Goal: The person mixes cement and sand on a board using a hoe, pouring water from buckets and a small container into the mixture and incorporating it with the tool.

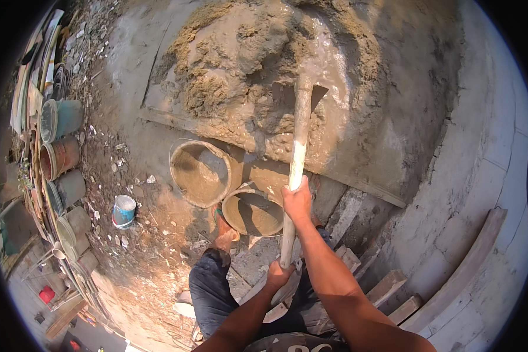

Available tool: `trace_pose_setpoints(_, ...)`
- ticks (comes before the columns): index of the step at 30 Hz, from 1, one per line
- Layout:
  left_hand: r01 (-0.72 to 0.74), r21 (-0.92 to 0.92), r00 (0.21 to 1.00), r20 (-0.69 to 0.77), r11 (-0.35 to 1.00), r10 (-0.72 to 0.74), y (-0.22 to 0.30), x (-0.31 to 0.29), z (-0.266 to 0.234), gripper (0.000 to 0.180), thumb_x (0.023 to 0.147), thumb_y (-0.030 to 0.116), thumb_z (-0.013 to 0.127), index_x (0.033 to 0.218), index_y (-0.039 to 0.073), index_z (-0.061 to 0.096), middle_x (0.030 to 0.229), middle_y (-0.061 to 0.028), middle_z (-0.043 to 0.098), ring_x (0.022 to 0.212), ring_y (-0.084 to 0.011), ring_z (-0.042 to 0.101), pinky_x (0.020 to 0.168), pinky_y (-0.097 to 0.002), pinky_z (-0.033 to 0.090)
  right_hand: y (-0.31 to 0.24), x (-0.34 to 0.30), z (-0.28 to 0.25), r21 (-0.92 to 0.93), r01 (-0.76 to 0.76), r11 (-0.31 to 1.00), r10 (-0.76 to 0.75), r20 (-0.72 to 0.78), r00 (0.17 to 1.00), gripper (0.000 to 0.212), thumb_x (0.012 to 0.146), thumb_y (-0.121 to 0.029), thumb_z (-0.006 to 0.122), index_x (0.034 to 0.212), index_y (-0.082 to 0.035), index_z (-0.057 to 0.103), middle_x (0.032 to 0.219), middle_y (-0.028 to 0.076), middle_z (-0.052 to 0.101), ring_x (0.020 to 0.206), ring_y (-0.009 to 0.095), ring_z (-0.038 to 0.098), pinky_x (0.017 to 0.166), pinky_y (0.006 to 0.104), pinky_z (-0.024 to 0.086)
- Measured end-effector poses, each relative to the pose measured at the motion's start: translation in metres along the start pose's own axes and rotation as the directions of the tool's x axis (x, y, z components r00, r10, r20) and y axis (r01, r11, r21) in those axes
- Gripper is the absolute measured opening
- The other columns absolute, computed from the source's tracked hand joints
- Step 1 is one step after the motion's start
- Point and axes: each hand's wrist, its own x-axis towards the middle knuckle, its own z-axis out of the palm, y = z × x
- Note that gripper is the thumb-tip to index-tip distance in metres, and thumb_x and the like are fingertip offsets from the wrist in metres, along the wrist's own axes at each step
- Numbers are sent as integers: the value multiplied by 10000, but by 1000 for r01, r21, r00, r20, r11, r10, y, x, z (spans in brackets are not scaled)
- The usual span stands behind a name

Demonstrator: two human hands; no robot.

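Note:
A hoe with a long pale wooden handle (300, 132) runs away from me, its dark blade (318, 97) down in a heap of wet mortar (258, 64). Around the handle's middle my right hand (297, 199) is closed. My left hand (280, 274) grips the handle near its butt end. Part of the blade is hidden behind the handle and in the wet mix. Just left of the handle stand two mortar-smeared buckets, a larger one (177, 176) and a nearer one (232, 226) beside my foot; both look grey inside.
A wooden board (202, 127) edges the mortar on the near side. Several buckets (64, 119) line the left, with a small paint pail (124, 211) on littered ground. Timber pieces (387, 287) lie at lower right, by a pale wall (498, 170).

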Motion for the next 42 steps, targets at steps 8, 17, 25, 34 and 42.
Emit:
trace_pose_setpoints(8,-166,147,980,-88,975,180,29,130,-142,349,805,264,749,1024,-1,693,886,-253,700,859,-428,686,734,-466,535,-138,18,42,328,274,904,-191,-264,945,387,830,-178,671,1136,20,540,917,210,636,828,324,635,795,407,510)
trace_pose_setpoints(17,206,-271,973,157,940,-168,64,117,-111,297,805,188,694,993,-35,638,755,-131,644,607,-231,621,557,-383,484,-55,133,136,-41,5,999,2,158,987,462,814,-219,706,1165,25,533,1056,282,675,993,431,664,867,477,526)
trace_pose_setpoints(25,-76,73,995,68,994,71,14,13,-62,399,813,279,729,1099,6,674,955,-264,701,955,-410,690,816,-468,535,-60,10,9,76,23,997,-19,-45,999,417,811,-197,675,1155,9,560,997,243,674,936,372,671,847,435,511)
trace_pose_setpoints(34,-141,169,989,-30,976,148,113,211,-134,434,779,314,768,1060,-2,673,941,-269,697,916,-456,665,798,-476,535,-144,177,39,210,196,958,-152,-207,966,405,842,-175,692,1132,47,517,989,273,661,934,442,653,834,472,510)
trace_pose_setpoints(42,169,-37,962,224,985,-156,120,112,-67,427,788,258,727,1065,-61,662,930,-258,702,889,-358,697,786,-454,519,-65,156,35,52,-113,992,101,194,976,394,827,-188,674,1107,63,555,978,268,680,942,383,691,836,457,535)
